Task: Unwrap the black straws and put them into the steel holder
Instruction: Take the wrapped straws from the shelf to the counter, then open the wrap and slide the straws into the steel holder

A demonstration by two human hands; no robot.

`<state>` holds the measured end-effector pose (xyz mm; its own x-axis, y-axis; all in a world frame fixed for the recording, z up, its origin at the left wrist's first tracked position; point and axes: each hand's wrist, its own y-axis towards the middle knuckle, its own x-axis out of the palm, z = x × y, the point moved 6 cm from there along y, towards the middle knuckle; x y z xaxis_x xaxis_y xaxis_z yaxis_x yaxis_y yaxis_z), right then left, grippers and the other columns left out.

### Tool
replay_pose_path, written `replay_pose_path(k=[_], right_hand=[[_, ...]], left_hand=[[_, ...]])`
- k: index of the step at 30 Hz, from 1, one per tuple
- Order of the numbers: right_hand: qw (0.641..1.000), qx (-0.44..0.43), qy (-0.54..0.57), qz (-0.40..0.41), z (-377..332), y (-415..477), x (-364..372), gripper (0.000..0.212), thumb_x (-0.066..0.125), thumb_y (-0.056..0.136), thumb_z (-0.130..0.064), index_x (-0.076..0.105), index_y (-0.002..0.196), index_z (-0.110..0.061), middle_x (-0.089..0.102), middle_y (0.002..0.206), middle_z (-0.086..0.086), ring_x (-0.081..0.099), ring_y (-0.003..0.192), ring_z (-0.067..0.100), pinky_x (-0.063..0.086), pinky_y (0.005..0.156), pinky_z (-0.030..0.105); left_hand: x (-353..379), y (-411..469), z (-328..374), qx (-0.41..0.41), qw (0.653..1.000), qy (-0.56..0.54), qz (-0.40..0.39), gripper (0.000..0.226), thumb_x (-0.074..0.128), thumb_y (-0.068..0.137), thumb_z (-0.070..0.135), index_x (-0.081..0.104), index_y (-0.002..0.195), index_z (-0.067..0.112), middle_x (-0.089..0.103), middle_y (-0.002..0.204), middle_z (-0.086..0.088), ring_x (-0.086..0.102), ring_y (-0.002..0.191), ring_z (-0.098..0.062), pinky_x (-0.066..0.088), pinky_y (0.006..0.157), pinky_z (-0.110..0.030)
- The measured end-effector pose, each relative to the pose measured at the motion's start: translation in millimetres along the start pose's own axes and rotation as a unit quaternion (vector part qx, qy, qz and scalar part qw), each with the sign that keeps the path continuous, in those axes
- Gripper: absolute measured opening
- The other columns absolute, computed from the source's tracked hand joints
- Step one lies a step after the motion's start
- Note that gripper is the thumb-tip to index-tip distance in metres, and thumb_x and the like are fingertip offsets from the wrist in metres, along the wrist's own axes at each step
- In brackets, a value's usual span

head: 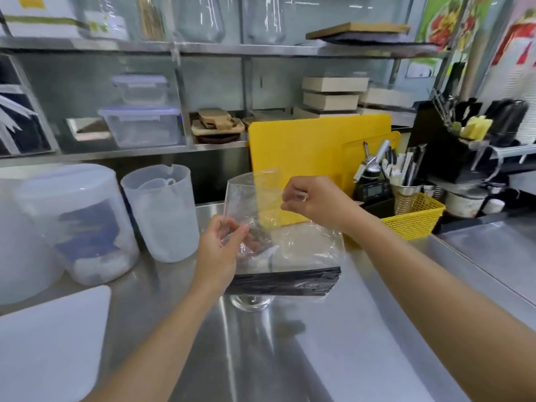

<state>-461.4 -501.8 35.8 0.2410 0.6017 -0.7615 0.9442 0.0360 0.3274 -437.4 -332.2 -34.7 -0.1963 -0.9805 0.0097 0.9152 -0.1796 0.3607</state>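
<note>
Here the clear plastic bag (278,227) is held up above the steel counter (362,329), its open mouth lifted and a bundle of black straws (285,281) lying across its bottom, just above a clear glass (252,303) that stands on the counter. The left hand (220,256) is pinched on the near left side of the bag, low down by the straws; the right hand (313,203) is pinched on the film higher up and farther off, at the mouth. Both are closed on plastic only, not on the straws themselves.

The step in hand appears to be the opening of the wrapping. It would be done well if the mouth were spread wide by the right hand while the bottom was steadied by the left, so that the bundle could be drawn out whole rather than spilled. The thin film is likely to cling and tear, so a slow pull would be advised. The steel holder (404,197), already partly filled, stands to the far right in a yellow basket (414,219), well apart from the bag, and a carry across will be needed.
</note>
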Motion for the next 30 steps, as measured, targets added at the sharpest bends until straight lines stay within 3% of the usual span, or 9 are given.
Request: replay_pose_path(k=[5,9,13,18,22,24,25,27,30], right_hand=[[1.000,0.019,-0.021,-0.006,29,-23,-14,0.015,0.069,0.082,-0.024,0.057,0.071,-0.023,0.063,0.084,0.003,0.054,0.073,0.006,0.043,0.065,0.028],[0.998,0.053,-0.027,0.020,50,-41,-24,0.010,0.068,0.082,-0.020,0.066,0.083,-0.010,0.070,0.090,0.007,0.058,0.081,0.008,0.050,0.080,0.040],[0.995,0.057,-0.046,0.073,65,-54,-37,0.009,0.068,0.082,-0.022,0.066,0.080,-0.013,0.070,0.081,0.006,0.061,0.079,0.015,0.052,0.076,0.046],[0.995,0.029,-0.044,0.080,89,-75,-38,0.010,0.067,0.082,-0.021,0.066,0.082,-0.011,0.070,0.080,0.008,0.064,0.079,0.020,0.053,0.071,0.046],[0.998,0.038,-0.042,-0.003,128,-90,-10,0.007,0.069,0.081,-0.017,0.067,0.081,-0.011,0.070,0.082,0.004,0.062,0.077,0.016,0.050,0.068,0.034],[0.995,0.052,-0.034,-0.076,146,-101,11,0.004,0.068,0.080,-0.015,0.067,0.081,-0.011,0.068,0.081,0.003,0.059,0.075,0.014,0.046,0.066,0.029],[0.990,0.056,-0.045,-0.125,154,-108,24,0.004,0.067,0.079,-0.015,0.067,0.081,-0.011,0.069,0.082,0.004,0.059,0.075,0.017,0.045,0.066,0.029],[0.969,0.066,-0.062,-0.228,173,-126,52,0.006,0.065,0.077,-0.015,0.066,0.082,-0.011,0.069,0.086,0.007,0.060,0.079,0.021,0.047,0.070,0.032],[0.936,0.070,-0.043,-0.342,191,-149,88,0.008,0.061,0.075,-0.009,0.065,0.082,-0.008,0.069,0.087,0.008,0.061,0.080,0.024,0.050,0.072,0.033]], left_hand=[[18,-9,-17,-0.012,1.000,-0.014,0.007,0.016,0.056,0.089,0.005,0.047,0.077,0.010,0.063,0.066,-0.016,0.066,0.056,-0.011,0.048,0.051,-0.012],[36,-14,-39,-0.022,1.000,0.000,0.008,0.018,0.057,0.087,0.007,0.047,0.074,0.015,0.063,0.065,-0.012,0.067,0.067,-0.022,0.048,0.063,-0.026],[67,-19,-39,0.010,1.000,-0.023,0.012,0.018,0.054,0.090,0.008,0.045,0.076,0.013,0.063,0.068,-0.005,0.063,0.063,-0.002,0.045,0.068,-0.008],[94,-16,-62,0.051,0.999,0.005,0.012,0.015,0.048,0.094,0.012,0.041,0.082,0.019,0.050,0.079,-0.004,0.052,0.077,-0.010,0.042,0.074,-0.016],[105,-34,-108,0.027,0.995,0.092,-0.019,0.017,0.045,0.095,0.027,0.041,0.082,0.036,0.053,0.089,-0.025,0.052,0.083,-0.024,0.040,0.079,-0.017],[107,-52,-138,-0.007,0.988,0.137,-0.065,0.007,0.043,0.091,0.043,0.048,0.096,0.041,0.060,0.099,-0.016,0.057,0.096,-0.023,0.044,0.088,-0.030],[108,-62,-152,-0.016,0.981,0.165,-0.096,0.025,0.042,0.089,0.047,0.051,0.109,0.034,0.063,0.107,-0.008,0.057,0.104,-0.019,0.043,0.093,-0.035],[110,-82,-170,0.004,0.955,0.249,-0.163,0.042,0.040,0.090,0.050,0.055,0.116,0.021,0.065,0.112,0.000,0.055,0.108,-0.012,0.040,0.097,-0.034],[113,-105,-184,0.090,0.880,0.382,-0.269,0.030,0.038,0.092,0.044,0.056,0.103,0.023,0.068,0.098,0.001,0.056,0.093,-0.014,0.037,0.083,-0.022]])
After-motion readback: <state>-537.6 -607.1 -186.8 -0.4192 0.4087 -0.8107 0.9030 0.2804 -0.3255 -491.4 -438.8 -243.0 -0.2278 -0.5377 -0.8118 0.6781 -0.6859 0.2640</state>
